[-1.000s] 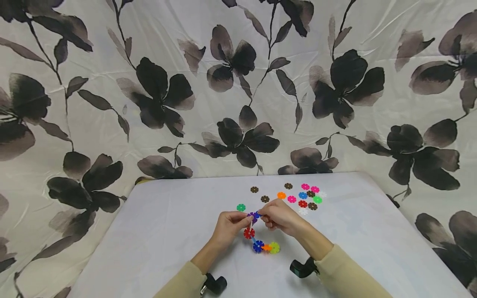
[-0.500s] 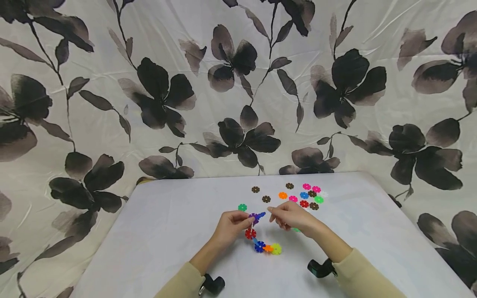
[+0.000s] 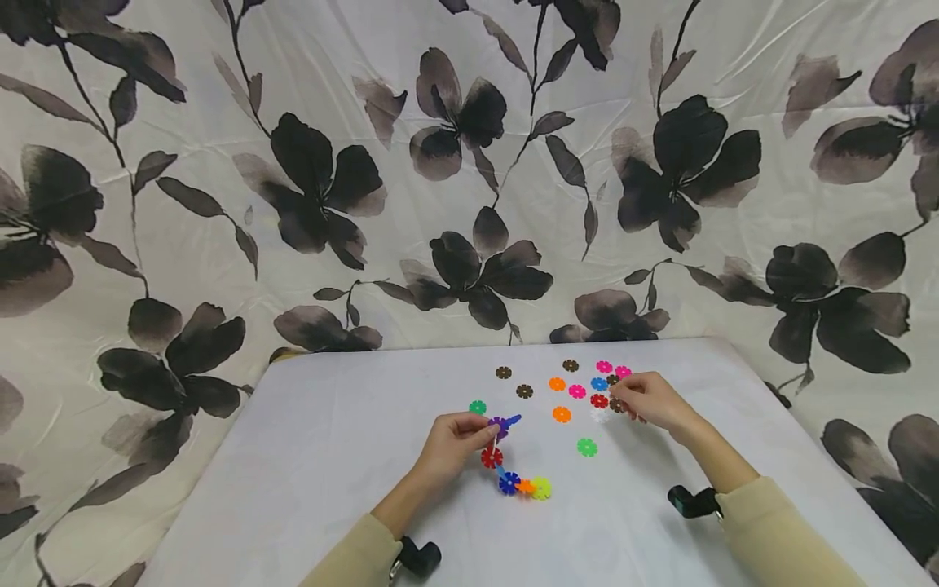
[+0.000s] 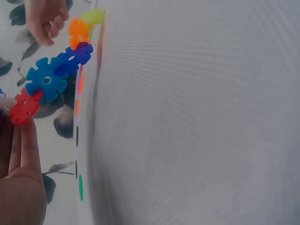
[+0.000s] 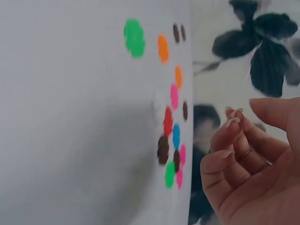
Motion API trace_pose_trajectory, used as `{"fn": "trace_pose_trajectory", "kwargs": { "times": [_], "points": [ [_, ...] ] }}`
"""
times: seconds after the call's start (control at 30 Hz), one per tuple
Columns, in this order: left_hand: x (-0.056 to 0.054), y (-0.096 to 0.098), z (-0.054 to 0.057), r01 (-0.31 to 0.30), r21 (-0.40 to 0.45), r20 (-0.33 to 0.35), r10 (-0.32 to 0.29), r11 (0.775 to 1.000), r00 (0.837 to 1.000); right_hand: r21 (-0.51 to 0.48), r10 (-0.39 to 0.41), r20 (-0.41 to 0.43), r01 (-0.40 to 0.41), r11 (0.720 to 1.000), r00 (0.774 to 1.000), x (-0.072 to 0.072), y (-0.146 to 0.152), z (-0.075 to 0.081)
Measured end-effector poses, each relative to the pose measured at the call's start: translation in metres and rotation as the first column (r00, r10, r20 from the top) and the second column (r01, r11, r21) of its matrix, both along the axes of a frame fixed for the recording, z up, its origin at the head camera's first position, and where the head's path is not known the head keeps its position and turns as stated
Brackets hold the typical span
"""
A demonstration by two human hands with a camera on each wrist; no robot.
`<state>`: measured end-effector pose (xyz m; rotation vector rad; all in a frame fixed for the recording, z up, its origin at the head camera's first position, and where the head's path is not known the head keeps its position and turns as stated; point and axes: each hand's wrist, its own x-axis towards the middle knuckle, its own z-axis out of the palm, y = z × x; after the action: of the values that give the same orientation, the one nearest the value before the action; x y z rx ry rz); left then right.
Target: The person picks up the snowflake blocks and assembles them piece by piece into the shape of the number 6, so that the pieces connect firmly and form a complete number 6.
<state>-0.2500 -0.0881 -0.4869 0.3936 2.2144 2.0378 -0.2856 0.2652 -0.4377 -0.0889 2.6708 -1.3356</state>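
My left hand (image 3: 456, 442) pinches the purple disc (image 3: 499, 428) at the upper end of a chain of slotted plastic snowflake discs. A blue disc (image 3: 514, 421) sticks out to its right. Below the purple one, a white link leads to a red disc (image 3: 491, 457), then light blue, a dark blue disc (image 3: 509, 483), orange, and a yellow disc (image 3: 541, 488). In the left wrist view the red disc (image 4: 24, 107) lies against the fingers. My right hand (image 3: 653, 401) hovers over the loose discs, fingers loosely bent, thumb apart, holding nothing in the right wrist view.
Loose discs lie flat on the white table (image 3: 330, 456): a light green disc (image 3: 587, 447), an orange disc (image 3: 562, 414), a teal-green disc (image 3: 478, 407), a red disc (image 3: 599, 401), and several brown and pink ones. A floral cloth (image 3: 469, 187) hangs behind the table's far edge.
My right hand has let go of the blue disc and moved right over the loose pile, uncovering an orange and a light green disc. The left hand stays with the chain.
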Motion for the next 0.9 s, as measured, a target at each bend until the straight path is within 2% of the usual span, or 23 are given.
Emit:
{"fn": "trace_pose_trajectory", "kwargs": {
  "times": [0.23,0.47,0.73,0.9],
  "points": [
    [0.002,-0.001,-0.003,0.008,0.012,-0.001,-0.008,1.000,1.000,0.086,-0.063,-0.058,0.067,0.994,0.996,-0.012,0.029,-0.008],
    [0.000,-0.002,-0.002,-0.001,0.013,0.009,0.001,1.000,1.000,0.174,-0.045,-0.115,0.065,0.983,0.992,-0.028,0.043,-0.021],
    [0.000,-0.003,0.000,0.001,0.033,0.014,-0.002,0.999,1.000,0.275,-0.080,-0.085,0.100,0.956,0.993,-0.047,0.051,-0.039],
    [0.000,-0.003,-0.001,0.010,0.039,0.011,-0.010,0.999,1.000,0.313,-0.101,-0.081,0.121,0.942,0.992,-0.055,0.050,-0.042]
  ]
}}
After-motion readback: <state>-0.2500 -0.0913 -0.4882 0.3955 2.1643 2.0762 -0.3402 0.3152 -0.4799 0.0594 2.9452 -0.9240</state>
